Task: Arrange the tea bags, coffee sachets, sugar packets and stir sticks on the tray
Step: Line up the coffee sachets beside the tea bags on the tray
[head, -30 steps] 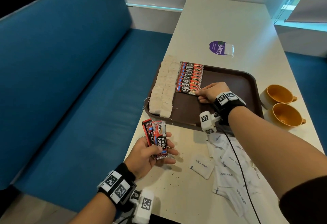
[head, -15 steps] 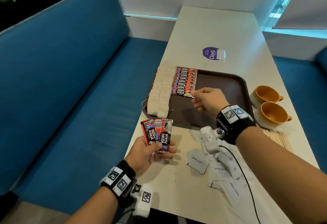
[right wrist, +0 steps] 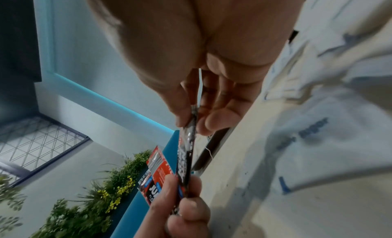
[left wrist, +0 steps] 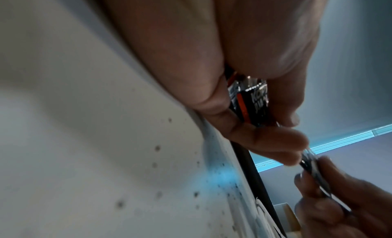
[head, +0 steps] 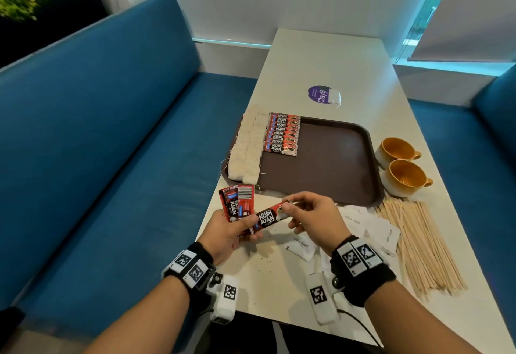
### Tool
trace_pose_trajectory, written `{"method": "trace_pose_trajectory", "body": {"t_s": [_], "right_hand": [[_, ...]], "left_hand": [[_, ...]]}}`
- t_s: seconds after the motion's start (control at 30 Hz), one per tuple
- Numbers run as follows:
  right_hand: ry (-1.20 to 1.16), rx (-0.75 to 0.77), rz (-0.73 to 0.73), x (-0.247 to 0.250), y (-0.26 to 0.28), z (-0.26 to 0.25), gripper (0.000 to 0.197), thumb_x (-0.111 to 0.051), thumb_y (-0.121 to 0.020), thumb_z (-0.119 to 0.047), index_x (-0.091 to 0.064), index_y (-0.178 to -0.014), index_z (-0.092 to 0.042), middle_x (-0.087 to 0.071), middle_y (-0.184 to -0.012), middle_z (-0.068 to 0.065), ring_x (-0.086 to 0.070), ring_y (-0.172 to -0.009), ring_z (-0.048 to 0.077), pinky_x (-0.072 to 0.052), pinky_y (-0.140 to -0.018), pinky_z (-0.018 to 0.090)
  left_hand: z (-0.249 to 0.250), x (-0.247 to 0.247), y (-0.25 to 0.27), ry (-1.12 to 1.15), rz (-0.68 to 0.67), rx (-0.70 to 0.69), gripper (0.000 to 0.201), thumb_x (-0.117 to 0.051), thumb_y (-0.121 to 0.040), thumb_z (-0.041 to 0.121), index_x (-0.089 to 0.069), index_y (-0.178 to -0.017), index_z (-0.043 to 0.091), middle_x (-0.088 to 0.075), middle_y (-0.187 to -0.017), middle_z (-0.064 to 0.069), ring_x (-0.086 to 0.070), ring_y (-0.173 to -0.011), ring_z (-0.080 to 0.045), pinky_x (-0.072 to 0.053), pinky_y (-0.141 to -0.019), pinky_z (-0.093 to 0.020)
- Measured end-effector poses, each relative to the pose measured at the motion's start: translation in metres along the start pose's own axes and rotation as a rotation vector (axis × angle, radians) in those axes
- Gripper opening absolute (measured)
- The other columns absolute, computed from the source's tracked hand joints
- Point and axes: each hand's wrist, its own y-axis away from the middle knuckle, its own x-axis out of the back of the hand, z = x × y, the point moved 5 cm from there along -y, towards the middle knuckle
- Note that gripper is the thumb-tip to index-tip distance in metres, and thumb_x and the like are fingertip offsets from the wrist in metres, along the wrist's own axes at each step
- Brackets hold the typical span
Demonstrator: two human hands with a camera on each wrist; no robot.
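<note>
At the near table edge, the left hand grips a small fan of coffee sachets while the right hand pinches the far end of 1 sachet, drawing it free. Its long axis runs left-to-right, tilted up toward the right hand, label facing up. Next call, I'd judge: carry it forward and lay it below the sachet row on the tray, matching their orientation. Beside them, the tea bags lie in 2 columns.
</note>
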Motion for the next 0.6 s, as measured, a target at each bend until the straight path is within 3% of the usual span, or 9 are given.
{"method": "trace_pose_trajectory", "body": {"t_s": [0.17,0.27,0.33,0.5,0.6], "right_hand": [[-0.119,-0.096,0.046,0.002,0.016,0.024,0.011,-0.072,-0.091,0.000,-0.069,-0.101,0.003,-0.072,-0.082,0.025,-0.067,-0.063,0.025,-0.062,-0.060,0.034],[-0.183,-0.092,0.099,0.001,0.023,0.036,0.018,-0.068,-0.093,0.002,-0.058,-0.107,-0.003,-0.073,-0.078,0.022,-0.069,-0.062,0.029,-0.060,-0.064,0.044],[-0.204,-0.069,0.116,0.001,0.025,0.039,0.017,-0.065,-0.094,0.005,-0.054,-0.103,-0.004,-0.074,-0.079,0.020,-0.069,-0.062,0.028,-0.059,-0.064,0.045],[-0.251,-0.055,0.110,0.002,0.024,0.036,0.010,-0.065,-0.091,0.011,-0.071,-0.096,0.004,-0.073,-0.086,0.025,-0.069,-0.068,0.026,-0.064,-0.066,0.033],[-0.271,-0.097,0.102,0.004,0.024,0.036,0.014,-0.068,-0.090,0.010,-0.074,-0.099,0.001,-0.075,-0.093,0.025,-0.071,-0.073,0.027,-0.065,-0.071,0.033]], "left_hand": [[-0.001,0.003,-0.003,-0.019,0.035,-0.020,0.027,-0.076,-0.077,0.007,-0.066,-0.099,-0.005,-0.072,-0.085,-0.021,-0.070,-0.062,-0.023,-0.057,-0.055,-0.023],[-0.003,0.004,-0.004,0.005,0.018,-0.010,0.029,-0.078,-0.074,0.002,-0.063,-0.099,-0.003,-0.071,-0.085,-0.021,-0.071,-0.063,-0.025,-0.058,-0.055,-0.023],[-0.004,0.005,-0.004,0.022,0.019,-0.007,0.029,-0.077,-0.073,0.000,-0.061,-0.097,0.001,-0.071,-0.085,-0.021,-0.072,-0.064,-0.026,-0.060,-0.057,-0.024],[-0.004,0.007,-0.004,0.111,0.035,-0.012,0.035,-0.078,-0.068,-0.001,-0.058,-0.096,-0.001,-0.070,-0.083,-0.021,-0.073,-0.062,-0.029,-0.061,-0.057,-0.026],[-0.005,0.008,-0.005,0.123,0.033,-0.016,0.021,-0.068,-0.081,-0.010,-0.058,-0.098,-0.002,-0.071,-0.082,-0.022,-0.073,-0.063,-0.028,-0.061,-0.059,-0.026]]}}
